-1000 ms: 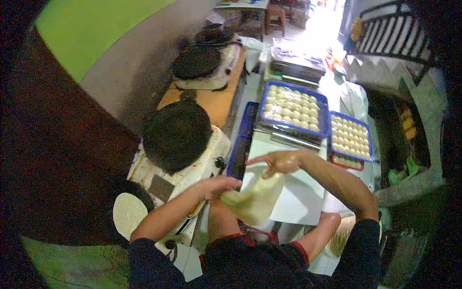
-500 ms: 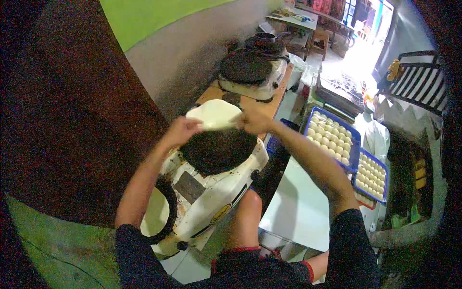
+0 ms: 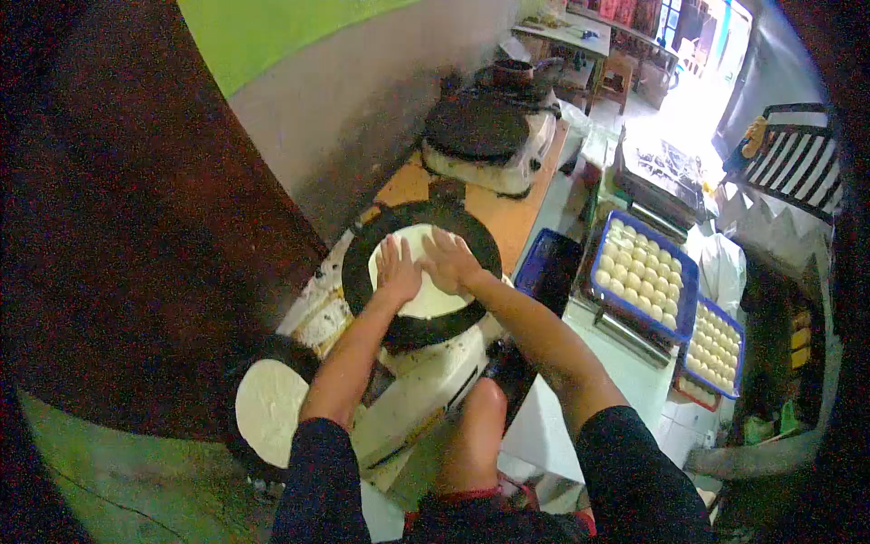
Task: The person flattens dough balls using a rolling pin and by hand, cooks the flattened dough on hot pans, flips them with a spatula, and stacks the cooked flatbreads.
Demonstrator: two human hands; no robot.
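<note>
A round, pale sheet of dough (image 3: 426, 295) lies flat on a black griddle plate (image 3: 476, 238) on the white stove. My left hand (image 3: 398, 271) rests flat on the left part of the dough, fingers stretched out. Beside it, my right hand (image 3: 449, 260) presses on the right part, its fingers spread. Neither hand grips anything. At the lower left, a second flat dough round (image 3: 272, 410) lies on another dark griddle (image 3: 237, 453).
Farther along the wooden counter (image 3: 518, 213) stands another stove with a black griddle (image 3: 476, 127). On the right are blue trays (image 3: 693, 299) of dough balls (image 3: 639, 272) near a white table (image 3: 589, 340). A blue bin (image 3: 548, 263) sits between. A wall borders the left side.
The dough sheet, held up between both hands before, now lies on the griddle. Both hands have let go of its edges and moved down flat onto it. The view has shifted slightly.
</note>
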